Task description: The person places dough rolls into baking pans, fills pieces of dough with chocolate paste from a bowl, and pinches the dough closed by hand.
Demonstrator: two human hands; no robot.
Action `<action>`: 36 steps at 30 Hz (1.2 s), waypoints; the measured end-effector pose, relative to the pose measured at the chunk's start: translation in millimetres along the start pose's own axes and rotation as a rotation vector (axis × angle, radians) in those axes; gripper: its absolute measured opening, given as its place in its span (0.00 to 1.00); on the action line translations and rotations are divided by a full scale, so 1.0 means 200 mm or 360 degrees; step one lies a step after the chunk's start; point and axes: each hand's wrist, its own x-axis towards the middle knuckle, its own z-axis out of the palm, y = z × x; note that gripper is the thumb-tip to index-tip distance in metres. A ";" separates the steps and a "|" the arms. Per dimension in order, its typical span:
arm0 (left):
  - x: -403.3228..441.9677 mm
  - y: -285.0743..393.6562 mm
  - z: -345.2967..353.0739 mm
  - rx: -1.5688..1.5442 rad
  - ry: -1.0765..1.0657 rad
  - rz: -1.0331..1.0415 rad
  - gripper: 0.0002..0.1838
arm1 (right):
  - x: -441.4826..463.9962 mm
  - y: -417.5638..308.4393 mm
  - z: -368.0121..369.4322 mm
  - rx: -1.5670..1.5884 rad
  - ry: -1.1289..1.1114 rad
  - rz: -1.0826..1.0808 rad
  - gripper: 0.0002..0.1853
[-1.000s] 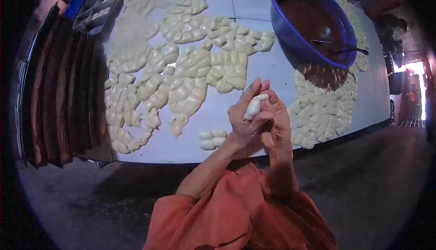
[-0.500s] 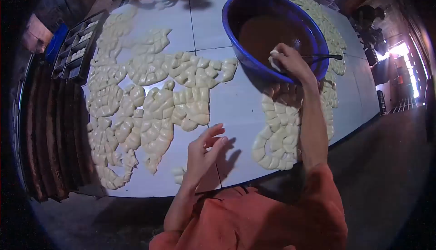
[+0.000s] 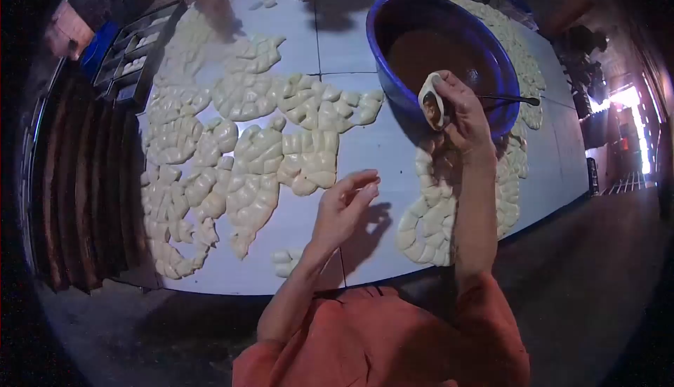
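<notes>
My right hand holds a flattened piece of dough, folded partway around brown filling, at the near rim of a blue basin. Brown paste fills the basin's bottom. A dark utensil handle sticks out over its right rim. Above the white table, my left hand is empty, its fingers loosely bent and its thumb apart from them. Many dough pieces lie pressed together in sheets to its left. A small dough cluster sits by my left forearm, and more dough lies beneath my right arm.
Another person's blurred arm reaches over the far left dough. A compartmented tray with white pieces stands off the left edge, behind a row of dark upright trays. Dough also lies behind the basin.
My right hand has come up from inside the basin, turning the dough so its brown filling shows. My left hand has shifted slightly right and up. The other person's arm has reached toward the dough.
</notes>
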 end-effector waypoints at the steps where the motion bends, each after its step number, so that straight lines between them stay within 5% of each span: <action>1: 0.03 0.06 0.04 -0.0088 -0.0013 -0.0039 0.24 | -0.05 0.04 0.07 0.0211 0.0017 -0.0044 0.07; 2: 0.07 0.07 0.07 -0.0094 0.0017 -0.0049 0.24 | -0.10 0.10 0.13 0.0214 -0.0002 -0.0019 0.07; 4: 0.11 0.06 0.10 -0.0862 0.0084 -0.0123 0.25 | -0.18 0.27 0.22 0.0313 -0.0063 0.0006 0.08; 9: -0.02 0.00 -0.05 -0.1136 0.0156 -0.0255 0.20 | -0.42 0.52 0.39 0.0377 -0.0105 0.0168 0.11; 14: -0.15 -0.11 -0.23 -0.0917 0.0497 -0.0197 0.14 | -0.61 0.61 0.54 -0.0282 -0.0088 0.0213 0.23; 16: -0.18 -0.12 -0.27 -0.0686 0.0547 -0.0190 0.16 | -0.64 0.63 0.62 -0.1297 -0.0108 -0.0337 0.28; 23: -0.24 -0.12 -0.38 -0.0021 0.0470 -0.0035 0.22 | -0.65 0.77 0.71 -0.1871 -0.0005 -0.0607 0.29; 24: -0.25 -0.11 -0.38 0.0111 0.0498 0.0041 0.20 | -0.64 0.79 0.71 -0.1877 0.0077 -0.0847 0.26; 29: -0.27 -0.03 -0.41 0.0498 0.0540 0.0093 0.19 | -0.66 0.77 0.73 -0.1766 0.0151 -0.0928 0.12; 33: -0.25 -0.08 -0.39 0.0179 0.0455 0.0118 0.19 | -0.65 0.75 0.70 -0.1751 0.0186 -0.0777 0.10; 36: -0.22 -0.09 -0.38 -0.0362 0.0263 0.0137 0.21 | -0.64 0.77 0.69 -0.1040 0.0146 -0.0278 0.12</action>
